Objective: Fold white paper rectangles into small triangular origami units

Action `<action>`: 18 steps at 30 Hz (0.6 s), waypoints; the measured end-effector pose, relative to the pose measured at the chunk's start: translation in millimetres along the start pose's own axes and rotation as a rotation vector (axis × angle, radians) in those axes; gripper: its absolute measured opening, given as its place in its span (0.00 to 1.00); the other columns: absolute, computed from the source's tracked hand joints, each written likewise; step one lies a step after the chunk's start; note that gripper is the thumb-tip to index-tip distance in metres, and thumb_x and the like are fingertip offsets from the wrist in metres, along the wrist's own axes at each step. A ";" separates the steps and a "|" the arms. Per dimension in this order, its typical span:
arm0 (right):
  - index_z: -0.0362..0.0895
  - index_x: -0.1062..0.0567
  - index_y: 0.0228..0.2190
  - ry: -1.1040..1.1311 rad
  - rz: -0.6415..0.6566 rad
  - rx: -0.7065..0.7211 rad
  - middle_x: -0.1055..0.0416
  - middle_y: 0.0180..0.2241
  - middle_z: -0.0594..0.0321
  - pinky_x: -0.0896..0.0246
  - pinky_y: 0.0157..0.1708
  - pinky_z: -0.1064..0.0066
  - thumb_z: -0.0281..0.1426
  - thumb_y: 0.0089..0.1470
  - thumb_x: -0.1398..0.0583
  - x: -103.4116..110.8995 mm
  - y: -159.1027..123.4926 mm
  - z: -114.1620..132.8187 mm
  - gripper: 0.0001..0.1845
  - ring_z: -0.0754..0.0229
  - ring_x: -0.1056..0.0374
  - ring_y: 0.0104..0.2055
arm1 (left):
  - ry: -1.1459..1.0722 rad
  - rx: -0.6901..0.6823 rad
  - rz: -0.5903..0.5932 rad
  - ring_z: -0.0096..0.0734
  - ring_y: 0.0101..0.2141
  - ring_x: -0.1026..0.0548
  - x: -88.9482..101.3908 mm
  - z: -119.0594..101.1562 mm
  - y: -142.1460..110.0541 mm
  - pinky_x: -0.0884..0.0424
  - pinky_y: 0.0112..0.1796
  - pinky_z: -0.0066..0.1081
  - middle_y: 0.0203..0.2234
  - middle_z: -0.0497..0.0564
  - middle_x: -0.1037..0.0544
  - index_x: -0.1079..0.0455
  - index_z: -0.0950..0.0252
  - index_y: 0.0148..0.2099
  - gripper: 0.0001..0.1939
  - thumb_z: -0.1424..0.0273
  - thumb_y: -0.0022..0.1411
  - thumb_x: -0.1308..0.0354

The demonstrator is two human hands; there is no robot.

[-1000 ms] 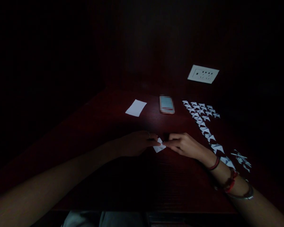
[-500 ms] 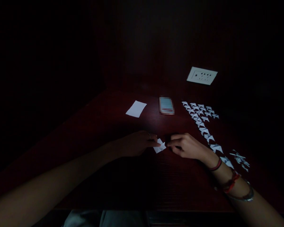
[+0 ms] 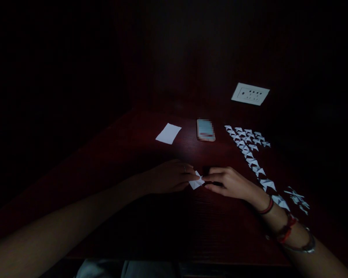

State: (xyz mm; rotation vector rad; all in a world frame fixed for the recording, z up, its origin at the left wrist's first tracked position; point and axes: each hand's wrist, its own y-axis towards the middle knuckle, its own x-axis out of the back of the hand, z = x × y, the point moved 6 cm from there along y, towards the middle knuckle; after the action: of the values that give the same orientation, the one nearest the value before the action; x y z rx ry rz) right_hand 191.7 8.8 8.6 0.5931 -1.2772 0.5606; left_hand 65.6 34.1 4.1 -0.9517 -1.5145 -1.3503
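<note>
A small white piece of folded paper point(image 3: 194, 185) with pointed flaps lies on the dark red table in front of me. My left hand point(image 3: 174, 177), a ring on one finger, holds it down from the left with its fingertips on top. From the right, my right hand point(image 3: 227, 182) takes the paper's edge at its fingertips, index finger on a flap and thumb just below. Dim light and the fingers hide part of the folds.
A flat white paper sheet point(image 3: 168, 133) and a blurred-out phone point(image 3: 205, 130) lie farther back. Rows of folded white paper pieces point(image 3: 250, 160) run along the right, beside a small pile of paper scraps point(image 3: 297, 199). A socket plate point(image 3: 250, 94) is on the back wall.
My right hand has moved slightly in, its index finger now touching the folded paper's flap. My left fingers reach a little farther over the paper. The whole view has shifted slightly.
</note>
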 end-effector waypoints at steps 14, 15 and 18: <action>0.45 0.31 0.40 -0.163 -0.073 0.098 0.35 0.30 0.63 0.44 0.30 0.74 0.33 0.54 0.51 -0.6 1.2 13.9 0.14 0.67 0.38 0.29 | 0.231 -0.047 0.042 0.31 0.35 0.31 3.3 -2.8 5.8 0.38 0.37 0.32 0.34 0.50 0.28 0.34 0.65 0.39 0.07 0.73 0.59 0.52; 0.45 0.31 0.40 -0.183 -0.076 0.112 0.35 0.30 0.63 0.45 0.30 0.74 0.33 0.54 0.51 -1.1 1.7 14.9 0.13 0.67 0.38 0.29 | 0.242 -0.055 0.055 0.31 0.35 0.31 3.1 -3.6 6.1 0.38 0.37 0.32 0.34 0.51 0.28 0.34 0.65 0.38 0.07 0.73 0.59 0.52; 0.44 0.30 0.37 -0.250 -0.090 0.142 0.35 0.28 0.63 0.45 0.30 0.73 0.32 0.54 0.52 -1.7 3.1 17.3 0.13 0.67 0.39 0.28 | 0.256 -0.071 0.091 0.30 0.36 0.32 3.5 -5.4 6.3 0.38 0.38 0.32 0.34 0.52 0.28 0.35 0.66 0.40 0.08 0.74 0.60 0.54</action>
State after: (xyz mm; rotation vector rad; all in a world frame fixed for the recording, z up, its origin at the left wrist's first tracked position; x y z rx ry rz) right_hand 177.2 -0.9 10.4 0.8560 -1.4450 0.5165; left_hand 70.9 29.5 9.6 -0.8454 -1.2234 -1.4093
